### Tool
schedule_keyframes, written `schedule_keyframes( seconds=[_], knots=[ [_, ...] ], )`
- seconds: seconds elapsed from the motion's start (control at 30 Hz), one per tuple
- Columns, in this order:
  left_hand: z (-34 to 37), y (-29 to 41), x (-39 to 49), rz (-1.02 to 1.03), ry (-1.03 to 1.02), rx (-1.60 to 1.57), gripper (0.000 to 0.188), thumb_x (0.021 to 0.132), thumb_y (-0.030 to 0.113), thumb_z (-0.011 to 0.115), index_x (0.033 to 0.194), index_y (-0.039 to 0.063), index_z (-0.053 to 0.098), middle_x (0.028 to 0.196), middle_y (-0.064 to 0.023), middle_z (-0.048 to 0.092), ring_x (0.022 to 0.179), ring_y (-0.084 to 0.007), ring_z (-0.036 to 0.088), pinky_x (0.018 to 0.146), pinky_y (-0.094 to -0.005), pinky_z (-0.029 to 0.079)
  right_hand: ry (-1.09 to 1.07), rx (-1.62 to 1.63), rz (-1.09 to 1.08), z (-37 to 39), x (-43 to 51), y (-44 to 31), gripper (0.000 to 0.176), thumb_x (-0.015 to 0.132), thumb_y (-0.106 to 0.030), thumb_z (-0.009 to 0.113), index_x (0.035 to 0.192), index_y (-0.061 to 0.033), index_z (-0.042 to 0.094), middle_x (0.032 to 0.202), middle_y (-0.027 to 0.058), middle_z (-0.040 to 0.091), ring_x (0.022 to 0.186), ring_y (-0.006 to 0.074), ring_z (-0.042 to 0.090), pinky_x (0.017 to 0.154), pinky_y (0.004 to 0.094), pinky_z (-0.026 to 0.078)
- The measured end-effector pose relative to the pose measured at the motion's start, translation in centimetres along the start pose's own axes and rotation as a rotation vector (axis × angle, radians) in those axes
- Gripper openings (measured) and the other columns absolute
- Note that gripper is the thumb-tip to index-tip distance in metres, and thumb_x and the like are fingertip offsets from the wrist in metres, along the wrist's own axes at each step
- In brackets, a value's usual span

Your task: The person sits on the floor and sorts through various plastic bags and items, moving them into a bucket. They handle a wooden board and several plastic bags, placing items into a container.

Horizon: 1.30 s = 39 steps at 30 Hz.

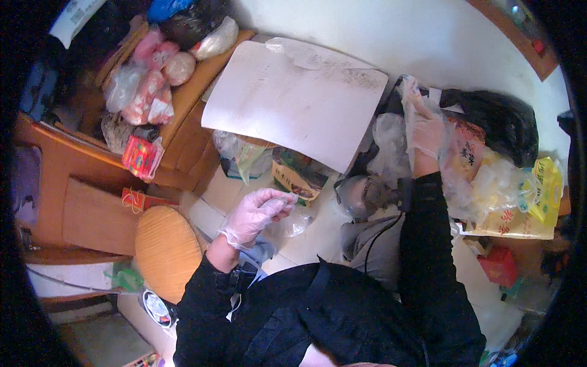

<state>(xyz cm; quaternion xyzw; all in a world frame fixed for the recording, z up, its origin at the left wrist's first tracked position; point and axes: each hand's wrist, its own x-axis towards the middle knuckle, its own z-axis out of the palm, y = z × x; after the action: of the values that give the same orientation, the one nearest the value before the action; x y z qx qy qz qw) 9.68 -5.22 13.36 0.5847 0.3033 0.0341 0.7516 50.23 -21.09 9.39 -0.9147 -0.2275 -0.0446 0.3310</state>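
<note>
A thin clear plastic glove covers my left hand (259,215), which is raised in front of my body with its fingers curled together; whether something thin is between the fingertips cannot be told. My right hand (426,130), also in a clear glove, reaches out to the right among the bags and lies against a printed plastic bag (411,87). Its fingers are blurred and partly hidden by film, so its grip is unclear. Beside it are a translucent plastic bag (390,137), a black plastic bag (509,119) and a red printed bag (465,147).
A white board (293,96) with dark smudges lies ahead. Under its near edge stands a printed packet (298,176). A round stool with a tan seat (167,252) is at the left, near a wooden cabinet (98,215). A yellow bag (545,190) sits far right.
</note>
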Motion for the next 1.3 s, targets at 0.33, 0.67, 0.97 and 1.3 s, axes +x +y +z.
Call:
schedule_keyframes(
  seconds=[0.33,0.67,0.97,1.3],
  knots=[
    [-0.4,0.0,-1.6,0.023,0.036,-0.020,0.027,0.094,0.020,0.059,0.112,0.002,0.065,0.097,-0.0071,0.069,0.086,-0.0140,0.065,0.077,-0.0269,0.050,-0.279,1.460,0.159,-3.2,2.7,1.7,0.029,0.083,-0.008,0.065,0.109,0.0066,0.066,0.098,0.0164,0.069,0.081,0.0205,0.066,0.075,0.0278,0.053],
    [0.1,0.4,-1.6,-0.024,0.042,-0.007,0.029,0.095,0.028,0.058,0.111,0.005,0.065,0.095,-0.0009,0.067,0.083,-0.0074,0.059,0.077,-0.0232,0.046,0.133,1.024,0.142,-6.4,0.5,-1.4,0.025,0.079,0.001,0.067,0.104,0.0045,0.069,0.097,0.0146,0.070,0.082,0.0192,0.067,0.076,0.0282,0.054],
    [-0.2,0.0,-1.2,0.000,0.027,-0.026,0.029,0.095,0.028,0.059,0.111,0.005,0.066,0.097,-0.0023,0.068,0.084,-0.0079,0.060,0.076,-0.0234,0.046,0.181,1.055,0.132,-6.9,0.2,-3.5,0.028,0.081,0.007,0.061,0.107,0.0010,0.070,0.106,0.0138,0.069,0.089,0.0199,0.066,0.082,0.0277,0.053],
    [0.2,0.2,-1.1,-0.013,0.040,-0.041,0.028,0.095,0.025,0.058,0.112,0.004,0.065,0.098,-0.0036,0.068,0.086,-0.0097,0.061,0.078,-0.0247,0.048,-0.012,1.371,0.133,-6.7,-1.4,-6.1,0.036,0.084,0.008,0.054,0.119,0.0024,0.064,0.122,0.0157,0.062,0.109,0.0250,0.061,0.096,0.0341,0.048]
  ],
)
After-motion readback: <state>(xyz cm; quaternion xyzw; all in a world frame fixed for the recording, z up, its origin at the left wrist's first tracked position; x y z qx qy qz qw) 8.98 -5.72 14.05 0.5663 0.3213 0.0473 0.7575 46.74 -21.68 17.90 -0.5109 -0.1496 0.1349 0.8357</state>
